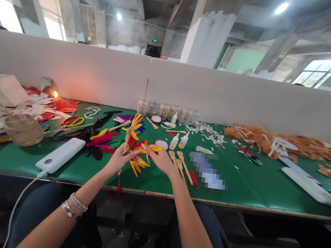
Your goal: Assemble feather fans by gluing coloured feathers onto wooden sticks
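Note:
My left hand [120,158] is closed round a wooden stick [127,138] that stands nearly upright, with a dark red tassel hanging below the fist. Yellow and red petal-like strips fan out beside these fingers. My right hand [163,161] pinches a long yellow petal-like strip [154,147] between thumb and fingers, just right of the left hand. Behind the hands lies another cluster of yellow strips [136,125], with purple and blue pieces near it. Several wooden spoons [181,158] and a red loop [195,180] rest right of my right hand.
Small glue bottles [183,141] and glass jars [164,110] stand toward the white partition [98,74]. A white power bank [60,155] with a cable, yellow-handled scissors [76,122] and a burning flame [55,94] are at left. Brown fibrous material [249,136] covers the right back. Another person's hand shows far left.

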Action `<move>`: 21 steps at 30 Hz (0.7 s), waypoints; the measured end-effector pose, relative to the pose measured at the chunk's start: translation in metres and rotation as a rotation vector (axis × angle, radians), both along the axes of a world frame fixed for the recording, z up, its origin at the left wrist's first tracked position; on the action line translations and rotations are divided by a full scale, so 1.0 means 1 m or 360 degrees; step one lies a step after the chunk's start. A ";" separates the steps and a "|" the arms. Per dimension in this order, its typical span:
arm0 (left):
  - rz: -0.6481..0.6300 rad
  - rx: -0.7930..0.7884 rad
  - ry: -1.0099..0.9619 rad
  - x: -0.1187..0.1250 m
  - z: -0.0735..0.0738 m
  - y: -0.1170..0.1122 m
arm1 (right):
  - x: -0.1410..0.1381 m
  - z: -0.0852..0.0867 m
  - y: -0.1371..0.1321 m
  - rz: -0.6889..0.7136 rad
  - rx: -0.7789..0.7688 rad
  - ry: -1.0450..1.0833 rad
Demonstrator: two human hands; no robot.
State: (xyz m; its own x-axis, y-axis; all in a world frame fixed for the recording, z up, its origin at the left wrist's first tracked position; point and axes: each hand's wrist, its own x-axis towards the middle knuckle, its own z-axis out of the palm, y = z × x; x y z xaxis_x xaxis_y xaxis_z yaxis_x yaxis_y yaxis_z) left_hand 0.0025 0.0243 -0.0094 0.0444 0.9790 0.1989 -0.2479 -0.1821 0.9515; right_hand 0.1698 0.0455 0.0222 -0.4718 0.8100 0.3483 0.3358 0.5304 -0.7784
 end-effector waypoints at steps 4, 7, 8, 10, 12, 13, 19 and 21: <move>0.0038 0.0077 0.0018 -0.002 0.001 -0.001 | 0.008 0.006 -0.003 0.0101 -0.0111 -0.0126; 0.0118 0.0061 0.0009 -0.004 0.002 0.000 | 0.041 0.021 -0.006 0.0009 -0.0193 -0.0218; 0.0125 0.0052 0.0006 -0.005 0.002 0.000 | 0.058 0.026 -0.008 -0.0116 -0.0153 -0.0230; 0.0120 0.0038 0.0003 -0.007 0.001 0.002 | 0.102 0.030 -0.011 -0.0477 -0.0032 -0.0238; 0.0115 0.0028 -0.0004 -0.008 0.000 0.003 | 0.154 0.020 -0.014 -0.0900 0.0067 -0.0227; 0.0116 0.0023 -0.0008 -0.008 -0.001 0.004 | 0.179 0.009 -0.016 -0.1123 0.0102 -0.0191; 0.0120 0.0052 0.0039 -0.009 -0.010 0.008 | 0.271 -0.069 -0.021 -0.1724 -0.0182 -0.0180; 0.0118 0.0061 0.0043 -0.010 -0.013 0.010 | 0.273 -0.077 -0.021 -0.1742 -0.0304 -0.0346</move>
State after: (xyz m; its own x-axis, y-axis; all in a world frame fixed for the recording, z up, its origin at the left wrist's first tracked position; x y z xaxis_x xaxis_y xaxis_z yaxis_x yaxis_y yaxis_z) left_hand -0.0075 0.0342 -0.0225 -0.0219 0.9715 0.2360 -0.2065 -0.2353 0.9497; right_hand 0.4426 0.0248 -0.0547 0.4882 0.8556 0.1719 0.6844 -0.2532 -0.6837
